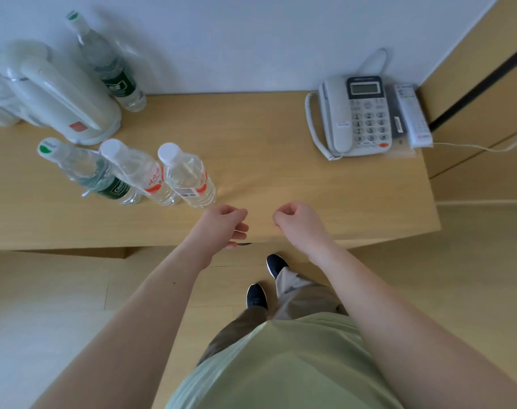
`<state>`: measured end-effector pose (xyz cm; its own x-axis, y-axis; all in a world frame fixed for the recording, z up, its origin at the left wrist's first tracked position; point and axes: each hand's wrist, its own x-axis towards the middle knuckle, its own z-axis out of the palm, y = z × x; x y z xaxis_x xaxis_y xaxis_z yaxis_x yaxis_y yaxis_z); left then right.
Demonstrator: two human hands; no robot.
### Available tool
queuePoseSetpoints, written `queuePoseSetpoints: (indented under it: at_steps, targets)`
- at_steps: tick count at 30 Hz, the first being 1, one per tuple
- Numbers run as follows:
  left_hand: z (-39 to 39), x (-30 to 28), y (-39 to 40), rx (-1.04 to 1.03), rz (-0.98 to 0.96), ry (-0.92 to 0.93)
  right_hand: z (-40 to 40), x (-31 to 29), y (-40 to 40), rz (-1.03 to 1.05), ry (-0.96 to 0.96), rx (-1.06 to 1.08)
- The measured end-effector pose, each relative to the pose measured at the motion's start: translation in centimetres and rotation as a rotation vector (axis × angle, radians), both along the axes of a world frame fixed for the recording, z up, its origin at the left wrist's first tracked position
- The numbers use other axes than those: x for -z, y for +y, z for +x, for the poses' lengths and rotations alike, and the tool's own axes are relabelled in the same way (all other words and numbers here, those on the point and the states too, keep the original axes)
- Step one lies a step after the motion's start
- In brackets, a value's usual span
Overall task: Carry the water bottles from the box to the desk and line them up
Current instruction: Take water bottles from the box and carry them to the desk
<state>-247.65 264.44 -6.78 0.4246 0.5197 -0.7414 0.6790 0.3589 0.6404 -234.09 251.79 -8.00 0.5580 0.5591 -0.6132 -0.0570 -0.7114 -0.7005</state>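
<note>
Four water bottles stand on the worktop (266,160). Three form a row at about nine o'clock from the hands: a green-capped bottle (86,171) with a dark green label, then a white-capped bottle (139,172) with a red-and-white label, then a second white-capped bottle (188,177) of the same kind, each just beside the next. The fourth bottle (106,62), also green-capped and dark-labelled, stands apart at ten o'clock against the wall, beside a white kettle (53,90). All are clear plastic. One telephone (359,115) sits at two o'clock with one remote (412,115) beside it. Both grips are empty: the left hand (222,224) and right hand (295,221) hang over the worktop's near edge with fingers loosely curled.
</note>
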Motion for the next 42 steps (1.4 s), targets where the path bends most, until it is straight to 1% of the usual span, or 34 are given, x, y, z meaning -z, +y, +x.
queuePoseSetpoints:
  at_steps: [6,11,16,24,31,37,42]
  targets:
    - [2.0,-0.2,-2.5,0.148,-0.005,-0.01,0.0,-0.4,-4.8,-0.004,0.026,0.127]
    - [5.8,-0.7,-6.0,0.276,0.019,-0.012,1.6,-1.1,-10.3,0.0,0.029,0.295]
    - [10.3,-0.9,-10.7,0.453,0.025,-0.017,3.8,-1.4,-16.6,0.008,0.021,0.491]
    - [18.5,-0.5,-22.6,0.724,0.038,-0.012,7.3,-2.0,-29.9,0.023,-0.003,0.66]
    - [25.7,-1.5,-34.9,0.962,0.084,-0.045,10.8,-1.4,-42.7,0.007,0.054,0.937]
    - [29.4,-1.5,-43.8,1.072,0.064,-0.044,12.8,-1.2,-52.2,0.038,0.041,1.1]
    - [31.8,-1.4,-49.1,1.165,0.052,-0.034,13.4,-1.0,-57.5,0.082,0.034,1.256]
